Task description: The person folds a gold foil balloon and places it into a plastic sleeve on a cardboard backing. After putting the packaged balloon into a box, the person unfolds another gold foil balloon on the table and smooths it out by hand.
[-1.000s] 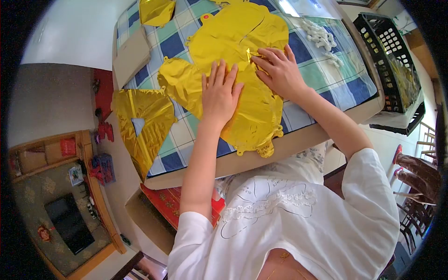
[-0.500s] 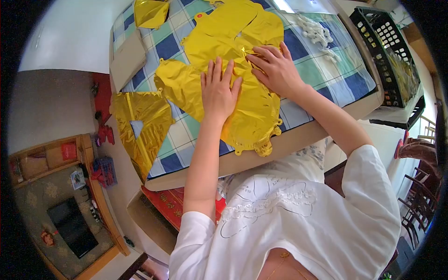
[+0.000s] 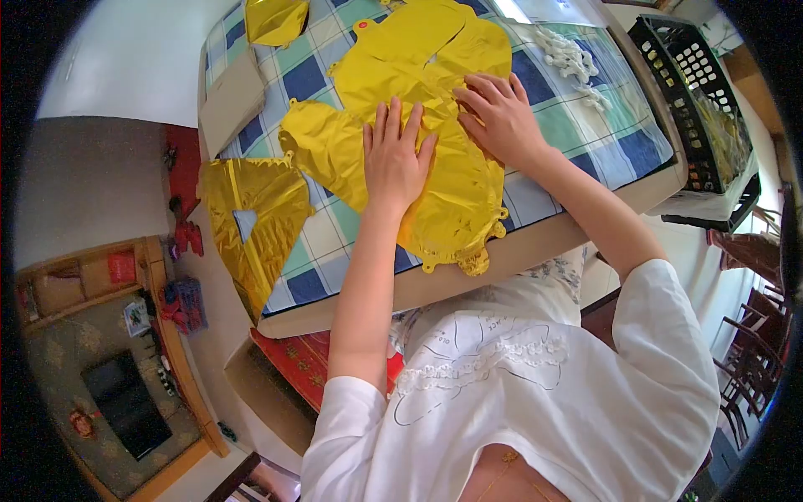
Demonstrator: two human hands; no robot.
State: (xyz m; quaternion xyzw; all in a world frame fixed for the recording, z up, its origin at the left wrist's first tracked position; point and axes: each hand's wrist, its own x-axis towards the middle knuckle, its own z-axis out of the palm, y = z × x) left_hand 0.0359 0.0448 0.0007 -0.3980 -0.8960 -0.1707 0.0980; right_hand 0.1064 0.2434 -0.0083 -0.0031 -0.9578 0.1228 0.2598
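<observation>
A large gold foil balloon (image 3: 456, 201), deflated and wrinkled, lies spread over the checked cloth with small tabs along its edges. My left hand (image 3: 396, 159) rests flat on its middle, fingers stretched out and pointing away from me. Near the balloon's right edge, my right hand (image 3: 500, 117) touches the foil with its fingertips, the fingers bent a little and apart. More gold foil (image 3: 259, 217) hangs over the table's left edge. At the far left corner lies another gold foil piece (image 3: 276, 21).
A checked tablecloth (image 3: 322, 243) covers the table. A flat beige piece (image 3: 234, 105) lies on the left, and a tangle of white string-like material (image 3: 565, 54) on the right. Beyond the right edge stands a black crate (image 3: 703, 155) with gold foil inside.
My right hand has shifted slightly to the right and up along the foil, and the wrinkles near its fingers have changed. My left hand stays flat in nearly the same place.
</observation>
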